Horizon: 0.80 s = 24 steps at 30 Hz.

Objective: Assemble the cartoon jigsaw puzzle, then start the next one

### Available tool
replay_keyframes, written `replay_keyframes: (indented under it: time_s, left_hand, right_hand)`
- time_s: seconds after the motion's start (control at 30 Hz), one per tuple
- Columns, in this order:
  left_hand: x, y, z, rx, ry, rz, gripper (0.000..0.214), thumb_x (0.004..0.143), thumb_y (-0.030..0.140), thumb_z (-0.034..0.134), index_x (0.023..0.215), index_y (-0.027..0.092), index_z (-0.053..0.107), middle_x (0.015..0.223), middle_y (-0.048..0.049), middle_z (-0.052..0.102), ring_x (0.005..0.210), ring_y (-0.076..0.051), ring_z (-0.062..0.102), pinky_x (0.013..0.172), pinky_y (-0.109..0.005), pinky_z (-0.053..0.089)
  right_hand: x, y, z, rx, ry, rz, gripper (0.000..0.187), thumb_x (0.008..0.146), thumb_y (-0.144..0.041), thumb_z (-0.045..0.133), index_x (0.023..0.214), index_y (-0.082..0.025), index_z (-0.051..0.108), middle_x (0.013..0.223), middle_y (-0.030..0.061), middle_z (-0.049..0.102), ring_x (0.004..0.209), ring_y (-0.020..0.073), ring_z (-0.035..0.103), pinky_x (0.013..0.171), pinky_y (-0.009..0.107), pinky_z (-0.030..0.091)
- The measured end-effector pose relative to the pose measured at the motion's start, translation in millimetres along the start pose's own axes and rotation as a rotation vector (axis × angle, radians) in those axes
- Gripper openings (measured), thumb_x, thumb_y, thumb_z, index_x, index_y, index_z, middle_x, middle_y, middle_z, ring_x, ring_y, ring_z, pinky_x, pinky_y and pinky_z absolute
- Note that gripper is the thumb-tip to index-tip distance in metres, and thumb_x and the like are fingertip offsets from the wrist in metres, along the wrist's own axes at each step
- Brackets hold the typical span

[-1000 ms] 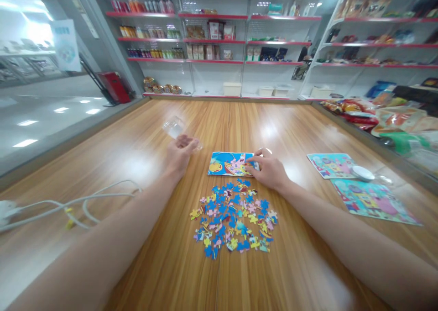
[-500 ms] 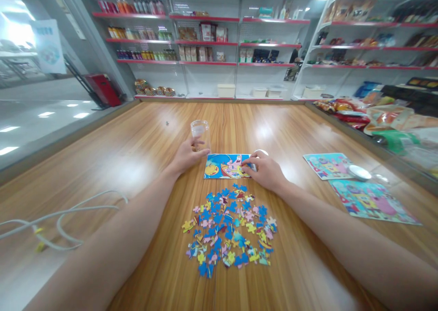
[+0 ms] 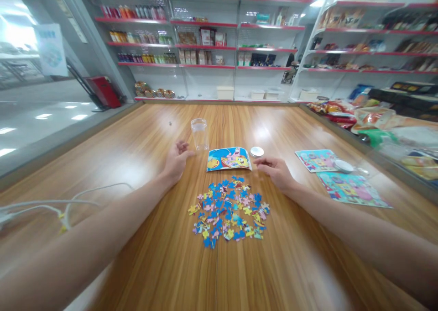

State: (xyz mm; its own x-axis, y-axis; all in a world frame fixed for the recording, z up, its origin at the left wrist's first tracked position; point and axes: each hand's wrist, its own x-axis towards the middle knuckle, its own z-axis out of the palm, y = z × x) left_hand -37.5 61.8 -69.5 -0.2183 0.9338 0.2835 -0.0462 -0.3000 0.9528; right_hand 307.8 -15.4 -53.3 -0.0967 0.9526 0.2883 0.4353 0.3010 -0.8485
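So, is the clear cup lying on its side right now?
No, the clear cup stands upright on the wooden table, near the left end of the picture card.

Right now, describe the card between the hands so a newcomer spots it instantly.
On the wooden table, find the scattered puzzle pieces. Just beyond them, between the left hand and right hand, is the card. Unlike the two turquoise cards off to the right, it is deep blue with a round yellow shape at its left end.
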Motion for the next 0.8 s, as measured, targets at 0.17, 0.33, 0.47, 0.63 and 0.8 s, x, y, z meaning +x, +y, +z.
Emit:
replay_keyframes:
  time_s: [0.17, 0.33, 0.47, 0.63, 0.8]
  left_hand:
    - [-51, 13, -24.5, 0.009, -0.050, -0.026, 0.058, 0.062, 0.030, 0.078, 0.116, 0.020, 0.058, 0.114, -0.0080, 0.062, 0.110, -0.021, 0.061, 0.100, -0.037, 0.048]
    - [-61, 30, -36.7, 0.164, -0.205, -0.087, 0.048, 0.067, 0.040, 0.080, 0.107, 0.016, 0.067, 0.107, -0.0098, 0.069, 0.105, -0.027, 0.065, 0.099, -0.043, 0.050]
    - [-75, 41, -38.9, 0.477, -0.487, 0.039, 0.056, 0.076, 0.047, 0.077, 0.127, 0.027, 0.065, 0.133, -0.0081, 0.063, 0.125, -0.035, 0.056, 0.110, -0.055, 0.043]
    - [-102, 47, -34.1, 0.934, -0.976, 0.566, 0.089, 0.080, 0.050, 0.072, 0.156, 0.046, 0.025, 0.168, 0.0055, 0.017, 0.154, -0.037, 0.019, 0.123, -0.060, 0.025]
    - [-118, 47, -21.6, 0.952, -1.162, 0.696, 0.097, 0.081, 0.054, 0.070, 0.159, 0.041, 0.015, 0.166, 0.0003, 0.019, 0.152, -0.040, 0.023, 0.121, -0.063, 0.026]
  right_hand:
    - [-42, -11, -17, 0.064, -0.199, 0.111, 0.032, 0.084, -0.037, 0.065, 0.106, -0.015, 0.075, 0.081, 0.0041, 0.072, 0.065, 0.0137, 0.058, 0.059, 0.028, 0.043]
    - [-53, -23, -45, 0.076, -0.435, 0.191, 0.038, 0.084, -0.040, 0.069, 0.114, -0.017, 0.073, 0.107, 0.0114, 0.076, 0.089, 0.0194, 0.070, 0.076, 0.033, 0.055]
    - [-52, -55, -92, -0.018, -0.572, 0.236, 0.047, 0.078, -0.038, 0.078, 0.120, -0.019, 0.072, 0.116, 0.0112, 0.075, 0.104, 0.0239, 0.071, 0.089, 0.038, 0.057]
    - [-80, -88, -122, -0.610, -0.716, -0.091, 0.073, 0.082, -0.046, 0.076, 0.147, -0.020, 0.052, 0.153, 0.0122, 0.049, 0.142, 0.0304, 0.046, 0.119, 0.048, 0.035]
    - [-116, -80, -96, -0.683, -0.838, -0.017, 0.093, 0.089, -0.058, 0.065, 0.158, -0.008, 0.028, 0.164, 0.0199, 0.025, 0.152, 0.0334, 0.024, 0.124, 0.049, 0.028]
